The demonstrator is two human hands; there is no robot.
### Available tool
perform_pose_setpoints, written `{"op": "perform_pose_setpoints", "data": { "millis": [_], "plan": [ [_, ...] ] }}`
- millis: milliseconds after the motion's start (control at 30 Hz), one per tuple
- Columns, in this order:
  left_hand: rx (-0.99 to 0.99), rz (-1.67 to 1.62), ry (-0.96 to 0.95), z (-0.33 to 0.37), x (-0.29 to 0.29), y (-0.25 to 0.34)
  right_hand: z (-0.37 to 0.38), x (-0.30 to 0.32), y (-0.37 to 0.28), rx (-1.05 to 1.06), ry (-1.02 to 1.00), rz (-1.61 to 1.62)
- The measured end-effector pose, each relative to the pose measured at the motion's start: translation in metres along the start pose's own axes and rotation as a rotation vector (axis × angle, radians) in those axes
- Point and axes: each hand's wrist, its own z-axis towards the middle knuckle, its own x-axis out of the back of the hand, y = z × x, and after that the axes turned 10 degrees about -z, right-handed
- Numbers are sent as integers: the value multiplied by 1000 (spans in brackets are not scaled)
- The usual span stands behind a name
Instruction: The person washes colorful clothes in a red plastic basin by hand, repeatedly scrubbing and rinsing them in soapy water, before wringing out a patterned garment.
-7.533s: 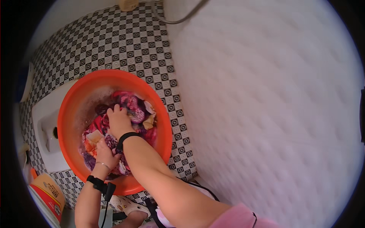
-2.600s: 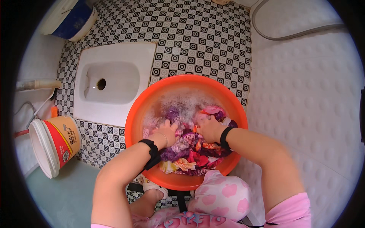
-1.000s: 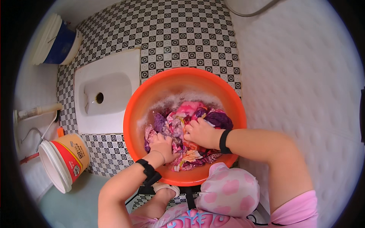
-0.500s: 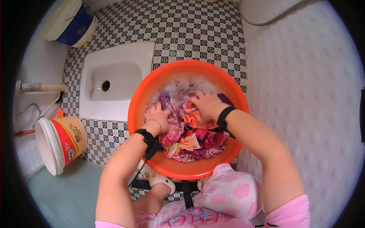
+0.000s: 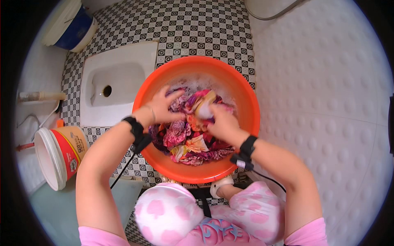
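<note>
A large orange basin [image 5: 197, 175] stands on the floor in front of me, with wet floral cloth [image 5: 193, 144] in pink, purple, orange and yellow inside it. White suds [image 5: 200, 81] float on the water at the far side. My left hand [image 5: 161, 107] is over the left part of the cloth, its fingers spread. My right hand [image 5: 223, 124] grips a bunched fold of the cloth, lifted a little above the rest. Part of that fold is hidden by the fingers. Black bands with small devices and cables are on both wrists.
A white squat toilet [image 5: 119, 82] is set in the tiled floor left of the basin. At the left stand a red and tan bucket [image 5: 69, 149] and, farther off, a blue and white bucket [image 5: 76, 30]. A white dimpled wall [image 5: 316, 94] rises on the right, a grey hose [image 5: 275, 15] along it.
My left hand has moved left and up off the cloth, its fingers opening. The right hand has come down and gathered up a fold. The view has shifted, and my left knee now shows.
</note>
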Motion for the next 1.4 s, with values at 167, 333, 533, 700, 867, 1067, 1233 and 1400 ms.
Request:
{"op": "perform_pose_setpoints", "data": {
  "millis": [167,333,533,700,867,1067,1233,1400],
  "plan": [
    [-64,172,-402,-67,-61,22,-66,-22,-33,314,-264,-47],
    [47,300,-296,-57,-118,16,-48,-55,-18,272,-380,-66],
    [98,432,-225,-18,-118,10,-7,-67,-17,166,-329,-166],
    [141,291,-129,11,-96,7,35,-54,-16,66,-215,-174],
    [291,85,89,24,-56,35,80,-10,15,132,157,42],
    [369,-192,-195,2,-64,30,57,-20,86,-426,512,389],
    [224,-92,-434,-21,-66,25,28,-53,72,-760,47,972],
    [-41,-60,150,20,-21,52,60,-38,77,-531,-17,1364]
  ]
}}
